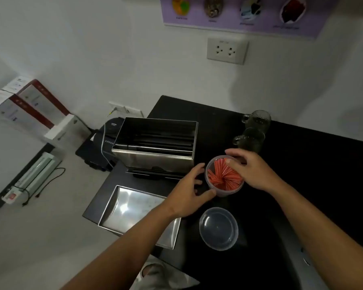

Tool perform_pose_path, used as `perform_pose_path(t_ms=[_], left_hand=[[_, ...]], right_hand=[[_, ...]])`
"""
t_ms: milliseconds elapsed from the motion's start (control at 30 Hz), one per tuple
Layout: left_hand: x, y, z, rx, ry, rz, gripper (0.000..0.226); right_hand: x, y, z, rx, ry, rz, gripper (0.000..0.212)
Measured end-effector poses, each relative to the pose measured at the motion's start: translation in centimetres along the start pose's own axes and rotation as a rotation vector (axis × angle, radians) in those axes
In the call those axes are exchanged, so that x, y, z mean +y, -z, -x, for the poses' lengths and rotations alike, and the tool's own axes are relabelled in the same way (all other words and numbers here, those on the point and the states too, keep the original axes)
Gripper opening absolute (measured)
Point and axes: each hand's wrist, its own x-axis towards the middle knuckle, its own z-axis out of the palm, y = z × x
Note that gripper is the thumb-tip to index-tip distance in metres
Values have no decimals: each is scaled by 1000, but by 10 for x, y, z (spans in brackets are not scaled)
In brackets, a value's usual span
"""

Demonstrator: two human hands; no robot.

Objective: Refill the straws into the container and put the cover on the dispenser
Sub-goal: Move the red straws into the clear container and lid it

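Note:
A clear plastic tub (224, 192) full of red-and-white striped straws (223, 174) stands on the black table. My left hand (189, 193) cups the tub's left side, fingers apart and touching it. My right hand (252, 170) rests over the tub's right rim, thumb at the straw tops. The steel straw dispenser (155, 158) stands open-topped to the left, with dark straws inside. Its steel cover (134, 208) lies upside down in front of it. The tub's clear round lid (218, 228) lies near the table's front.
Two dark glass mugs (252, 132) stand just behind the tub. The black table (312, 164) ends at its left edge beside the dispenser and cover. On the floor to the left are boxes, a black appliance (105, 139) and cables.

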Motion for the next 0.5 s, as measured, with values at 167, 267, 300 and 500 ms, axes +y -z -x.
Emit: perform_pose_path(t_ms=[167, 267, 300, 500], left_hand=[[17, -10, -1, -7, -37, -35, 78], [19, -13, 2, 21, -93, -39, 80], [18, -14, 3, 28, -101, -45, 82], [17, -12, 17, 109, -194, -29, 95]], right_hand=[[5, -10, 5, 52, -59, -5, 35], [3, -16, 10, 121, -47, -15, 28], [2, -19, 12, 125, -40, -15, 28], [-17, -30, 27, 132, 37, -35, 24]])
